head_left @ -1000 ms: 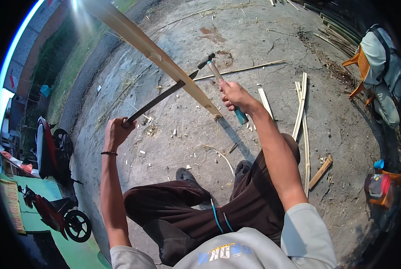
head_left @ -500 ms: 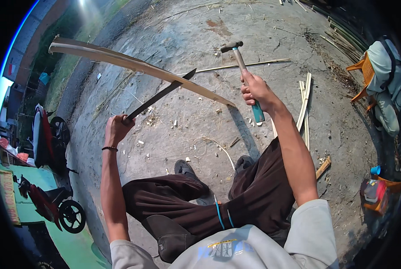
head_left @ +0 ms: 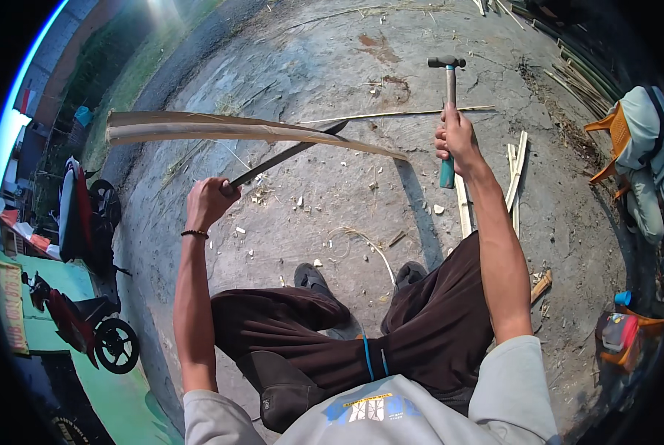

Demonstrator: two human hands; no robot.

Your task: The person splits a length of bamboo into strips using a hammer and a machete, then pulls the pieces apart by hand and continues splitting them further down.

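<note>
My left hand is wrapped round the handle of a machete. Its dark blade slants up to the right and crosses a long split bamboo pole; it seems lodged in the bamboo, the tip showing past the far edge. The pole's thick end juts out to the left, and its thin end tapers to the right above a shadow on the ground. On the right, my right hand grips a hammer by its teal-ended handle, head up, apart from the blade and the bamboo.
Bamboo strips lie right of my right forearm, and a thin strip lies beyond the machete. An orange chair draped with clothing stands far right, near a bag. Motorbikes are at left. Chips litter the concrete.
The bamboo's thick end has swung nearer, so the pole lies flatter across the view. My right hand and hammer have moved right, the hammer now more upright. The machete stays against the bamboo.
</note>
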